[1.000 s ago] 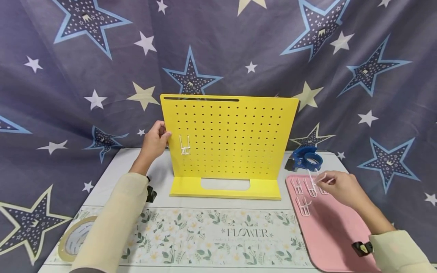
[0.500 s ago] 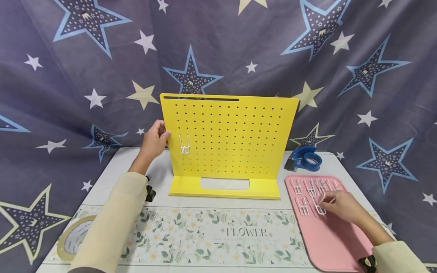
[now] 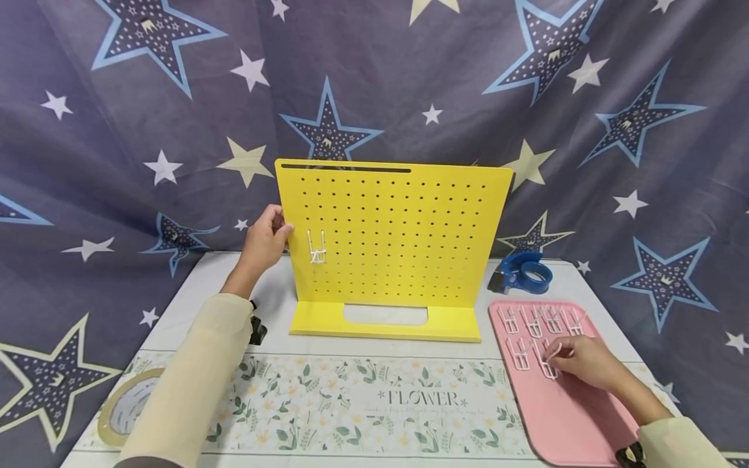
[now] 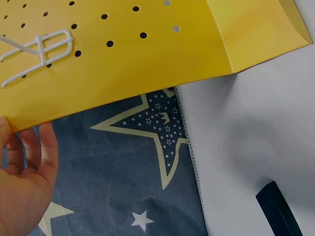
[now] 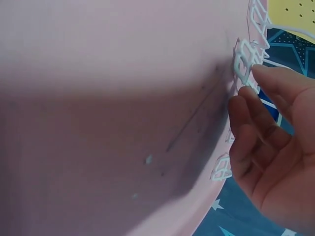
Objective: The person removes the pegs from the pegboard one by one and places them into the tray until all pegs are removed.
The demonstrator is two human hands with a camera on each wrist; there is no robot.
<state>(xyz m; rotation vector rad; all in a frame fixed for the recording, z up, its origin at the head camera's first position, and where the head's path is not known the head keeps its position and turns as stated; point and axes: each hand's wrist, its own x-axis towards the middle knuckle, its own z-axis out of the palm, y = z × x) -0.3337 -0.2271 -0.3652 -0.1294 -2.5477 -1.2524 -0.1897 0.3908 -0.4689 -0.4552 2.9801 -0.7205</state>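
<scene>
A yellow pegboard [image 3: 392,227] stands on its flat base, with one white wire hook [image 3: 317,256] hung low on its left side. At the board's left edge my left hand [image 3: 264,242] grips it, thumb in front and fingers behind, as the left wrist view [image 4: 29,172] also shows. Over a pink tray [image 3: 576,422], my right hand [image 3: 591,364] pinches a white wire hook [image 3: 549,372] between thumb and forefinger. That hook is down at the tray's surface, in the front row beside another hook [image 3: 520,359]. Several more hooks [image 3: 534,325] lie in the back row.
A blue tape dispenser [image 3: 523,273] stands behind the tray. At the front left lies a roll of tape [image 3: 131,409], partly covered by my left sleeve. A floral runner [image 3: 374,403] crosses the white table, and a starry curtain [image 3: 439,78] hangs behind.
My right hand has come down and toward me, from above the tray's back row to its front row, bringing the hook onto the tray. My left hand has stayed on the board's edge.
</scene>
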